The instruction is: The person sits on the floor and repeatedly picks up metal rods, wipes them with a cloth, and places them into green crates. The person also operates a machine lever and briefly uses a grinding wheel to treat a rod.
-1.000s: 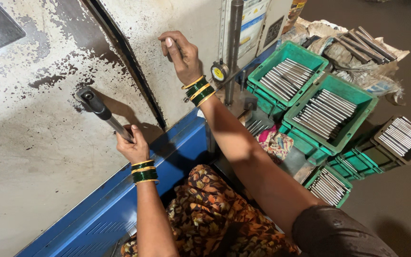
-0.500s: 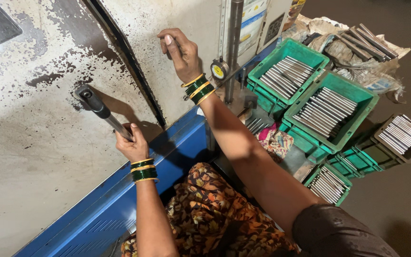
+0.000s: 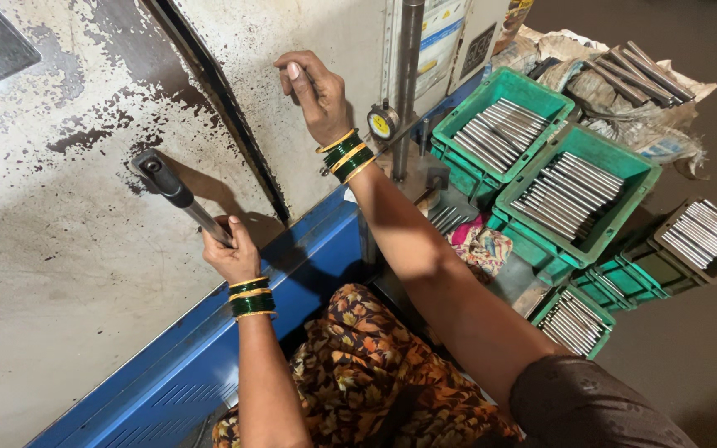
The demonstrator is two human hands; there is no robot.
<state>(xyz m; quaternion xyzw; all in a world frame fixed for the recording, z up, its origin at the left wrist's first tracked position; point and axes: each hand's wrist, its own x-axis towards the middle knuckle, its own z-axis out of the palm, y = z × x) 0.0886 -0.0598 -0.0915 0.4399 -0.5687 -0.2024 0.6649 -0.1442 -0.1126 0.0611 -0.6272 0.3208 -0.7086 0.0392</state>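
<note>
Green crates [image 3: 616,222], blue machine edge [image 3: 209,348]

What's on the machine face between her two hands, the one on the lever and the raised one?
In the head view, a dark slanted seam runs down the worn, paint-chipped panel between the left hand on the lever and the raised right hand.

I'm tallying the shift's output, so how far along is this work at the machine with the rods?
Done: the green crates beside the person already hold rows of metal rods. In hand: the left hand grips the long lever handle on the machine face, while the right hand is closed against the panel; what it holds is hidden. Left: cannot tell; finished and unfinished rods look alike.
</note>
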